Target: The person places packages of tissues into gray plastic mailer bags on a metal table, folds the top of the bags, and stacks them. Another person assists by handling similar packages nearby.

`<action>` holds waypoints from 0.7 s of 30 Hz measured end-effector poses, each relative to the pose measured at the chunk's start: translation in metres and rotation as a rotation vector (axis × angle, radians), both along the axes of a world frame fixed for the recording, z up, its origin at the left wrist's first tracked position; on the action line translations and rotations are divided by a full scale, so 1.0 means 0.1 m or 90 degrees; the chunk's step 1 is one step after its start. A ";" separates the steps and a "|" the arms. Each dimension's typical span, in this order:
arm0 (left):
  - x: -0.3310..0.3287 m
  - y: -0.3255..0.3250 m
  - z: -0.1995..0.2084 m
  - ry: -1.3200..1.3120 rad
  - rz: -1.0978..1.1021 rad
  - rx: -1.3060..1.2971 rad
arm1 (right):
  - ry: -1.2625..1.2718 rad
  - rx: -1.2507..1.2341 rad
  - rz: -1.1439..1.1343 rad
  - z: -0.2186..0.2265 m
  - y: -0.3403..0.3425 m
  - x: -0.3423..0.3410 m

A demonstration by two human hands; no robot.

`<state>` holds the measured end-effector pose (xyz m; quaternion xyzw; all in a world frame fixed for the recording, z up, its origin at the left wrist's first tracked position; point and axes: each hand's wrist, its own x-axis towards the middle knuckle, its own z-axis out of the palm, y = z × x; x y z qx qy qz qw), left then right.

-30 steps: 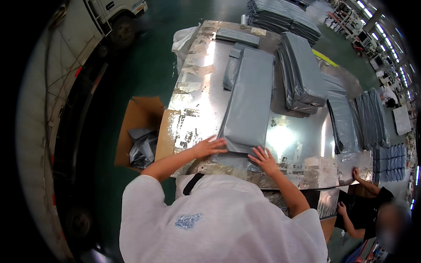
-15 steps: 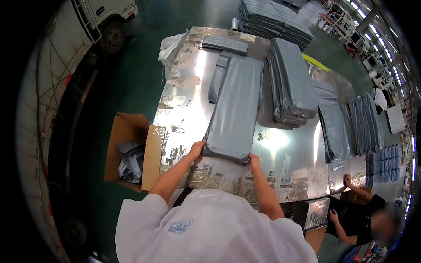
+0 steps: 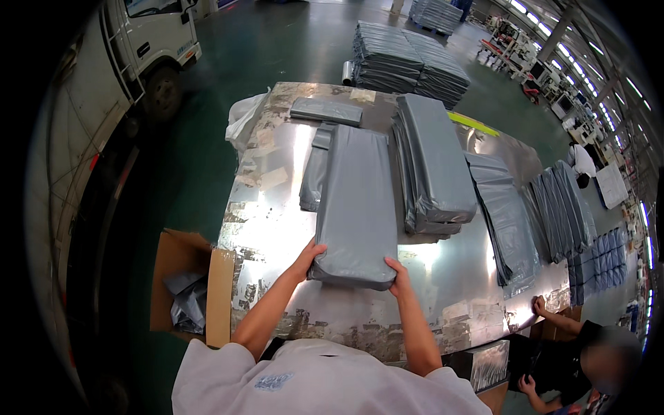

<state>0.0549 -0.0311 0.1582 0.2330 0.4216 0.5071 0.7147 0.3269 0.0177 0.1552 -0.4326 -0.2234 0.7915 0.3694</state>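
Observation:
A long grey package in plastic film lies lengthwise before me on the metal-topped table. At its near left corner my left hand is closed on the edge. My right hand grips the near right corner, thumb on top and fingers along the side. The package's near end looks slightly raised. Partly beneath and left of it is another grey wrapped piece. Beyond it, near the far edge, a smaller flat grey bundle rests. To its right stands a stack of similar grey packages.
Grey plastic bags lie along the table's right side. An open cardboard box with grey plastic inside stands at the left. A co-worker's hand touches the near right edge. Beyond are stacked bundles and a truck.
The view has tilted upward, so the table sits lower in the picture. The package's near end now shows more of its front face, and my hands have kept hold of its corners.

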 end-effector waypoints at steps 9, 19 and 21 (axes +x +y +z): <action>1.20 1.05 0.94 0.070 0.001 0.232 | -0.116 0.240 -0.204 0.84 1.10 1.26; 2.77 2.86 0.71 0.177 -0.018 0.128 | -0.212 0.272 -0.261 0.38 3.29 2.74; 2.75 2.99 0.54 0.233 -0.033 0.080 | -0.131 0.295 -0.292 -0.15 3.24 2.76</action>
